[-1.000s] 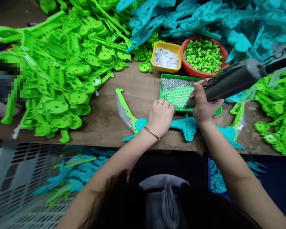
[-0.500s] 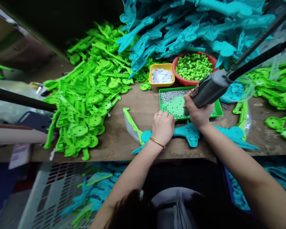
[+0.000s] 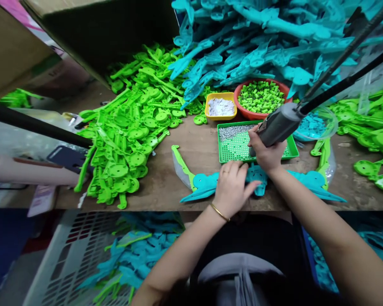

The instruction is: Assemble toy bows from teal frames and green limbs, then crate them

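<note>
A blue plastic piece (image 3: pixel 200 187) with a green curved arm at each end lies along the table's front edge. My left hand (image 3: pixel 233 187) rests on its left-middle part, fingers spread, thumb pointing right toward the centre. My right hand (image 3: pixel 270 153) is wrapped round a grey power screwdriver (image 3: pixel 282 121), tilted, with its lower end over the front of a green tray (image 3: pixel 236 146) of small silver screws. Part of the blue piece's centre shows between my two hands.
Green parts (image 3: pixel 124 144) are heaped on the left, blue parts (image 3: pixel 242 38) at the back. Behind the tray stand a yellow dish (image 3: pixel 221 118), a red bowl (image 3: pixel 254 114) and a clear bowl (image 3: pixel 332 123). Dark cables rise right. A white crate (image 3: pixel 55 259) sits below.
My left hand has moved right along the blue piece and its fingers have spread. The right hand still holds the screwdriver by the tray. The whole view has shifted slightly.
</note>
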A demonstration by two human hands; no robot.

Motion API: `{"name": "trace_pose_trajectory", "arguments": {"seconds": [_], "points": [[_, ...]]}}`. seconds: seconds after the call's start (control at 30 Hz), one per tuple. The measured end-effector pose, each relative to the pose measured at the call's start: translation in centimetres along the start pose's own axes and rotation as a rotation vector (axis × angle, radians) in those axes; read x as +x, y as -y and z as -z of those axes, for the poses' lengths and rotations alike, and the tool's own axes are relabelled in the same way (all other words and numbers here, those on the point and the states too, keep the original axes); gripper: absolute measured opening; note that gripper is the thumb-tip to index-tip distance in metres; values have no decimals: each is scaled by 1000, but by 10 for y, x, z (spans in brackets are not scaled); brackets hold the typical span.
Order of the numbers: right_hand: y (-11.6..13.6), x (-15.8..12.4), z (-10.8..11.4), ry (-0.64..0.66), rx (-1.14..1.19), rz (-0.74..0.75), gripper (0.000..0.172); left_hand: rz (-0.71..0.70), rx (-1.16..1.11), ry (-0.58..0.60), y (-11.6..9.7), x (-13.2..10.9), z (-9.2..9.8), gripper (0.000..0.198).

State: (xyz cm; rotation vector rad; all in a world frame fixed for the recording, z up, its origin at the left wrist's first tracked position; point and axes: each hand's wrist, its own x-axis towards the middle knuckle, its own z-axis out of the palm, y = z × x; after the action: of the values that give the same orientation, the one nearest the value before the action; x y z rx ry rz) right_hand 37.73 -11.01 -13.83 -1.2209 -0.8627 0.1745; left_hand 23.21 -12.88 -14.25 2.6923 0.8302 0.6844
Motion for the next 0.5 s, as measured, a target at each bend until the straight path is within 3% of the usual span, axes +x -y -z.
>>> {"name": "trace_pose_trajectory", "arguments": {"seconds": [0.07, 0.13, 0.3, 0.4, 0.5], "points": [[-1, 0, -1, -18, 9, -21, 14, -36, -37, 13, -9, -13, -8, 77], [-2, 1, -3, -30, 32, -18, 16, -23, -32, 40, -14, -22, -19, 91], [20, 9, 3, -39, 171, 31, 17, 2, -36, 15, -12, -26, -36, 81], [48, 3, 21, -53, 253, 80, 20, -12, -34, 39, -10, -26, -36, 80], [69, -17, 44, 23, 238, 44, 26, -9, -16, 77, -9, -25, -37, 82]]}}
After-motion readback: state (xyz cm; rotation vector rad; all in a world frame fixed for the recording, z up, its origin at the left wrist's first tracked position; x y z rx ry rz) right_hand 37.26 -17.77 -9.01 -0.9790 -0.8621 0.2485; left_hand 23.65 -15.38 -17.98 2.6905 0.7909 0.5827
